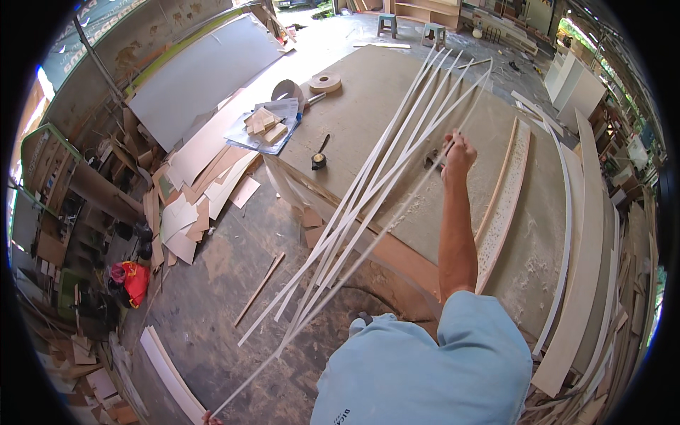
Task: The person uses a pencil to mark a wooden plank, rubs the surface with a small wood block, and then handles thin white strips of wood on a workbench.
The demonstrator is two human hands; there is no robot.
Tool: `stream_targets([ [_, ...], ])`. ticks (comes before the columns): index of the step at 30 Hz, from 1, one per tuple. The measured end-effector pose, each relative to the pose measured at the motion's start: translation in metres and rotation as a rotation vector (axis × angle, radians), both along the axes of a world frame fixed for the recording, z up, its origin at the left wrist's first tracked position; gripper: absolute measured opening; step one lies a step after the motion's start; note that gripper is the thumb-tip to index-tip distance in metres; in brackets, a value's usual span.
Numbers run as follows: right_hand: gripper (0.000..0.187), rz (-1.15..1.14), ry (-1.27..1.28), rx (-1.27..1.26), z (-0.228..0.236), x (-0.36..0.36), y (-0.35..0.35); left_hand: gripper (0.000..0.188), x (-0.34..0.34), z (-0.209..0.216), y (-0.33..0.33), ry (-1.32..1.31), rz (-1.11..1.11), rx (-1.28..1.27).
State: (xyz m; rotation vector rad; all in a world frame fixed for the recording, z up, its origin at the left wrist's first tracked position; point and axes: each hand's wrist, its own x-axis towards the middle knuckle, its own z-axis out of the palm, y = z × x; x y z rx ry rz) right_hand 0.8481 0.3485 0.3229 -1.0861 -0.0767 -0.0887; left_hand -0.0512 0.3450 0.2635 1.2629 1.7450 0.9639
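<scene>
A long, thin white strip (380, 236), blurred along part of its length, runs slantwise between my two hands. My right hand (460, 151) is closed round it above the workbench. At the lower left edge, the fingers of my left hand (211, 418) grip its other end; most of that hand is cut off. Several more white strips (354, 205) lie across the workbench (361, 85) and stick out past its near edge over the floor. Just left of my right hand, partly hidden, sits a small dark tool (431, 159) whose kind I cannot make out.
A tape measure (319, 161), a roll of edge banding (325, 83) and small wood blocks (265, 123) rest on the bench's left side. Curved boards (504, 205) lie at its right. Board offcuts (185, 223) are heaped on the floor at left, near a loose stick (259, 289).
</scene>
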Motion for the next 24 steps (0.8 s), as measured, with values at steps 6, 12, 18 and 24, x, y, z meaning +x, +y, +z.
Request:
stream_targets([
  [6, 0.018, 0.024, 0.119, 0.002, -0.097, 0.031, -0.010, 0.032, 0.035, -0.048, 0.007, 0.025, -0.061, -0.160],
  [12, 0.020, 0.102, 0.063, 0.114, -0.108, 0.013, -0.024, 0.033, -0.004, -0.105, -0.002, 0.015, -0.078, -0.143],
  [18, 0.024, 0.161, -0.049, 0.250, -0.060, -0.017, -0.033, 0.039, 0.051, -0.060, -0.019, 0.645, -0.353, -0.005],
  [24, 0.026, 0.053, 0.083, 0.092, -0.051, -0.018, -0.039, 0.041, 0.037, -0.097, -0.033, 0.439, -0.314, -0.011],
])
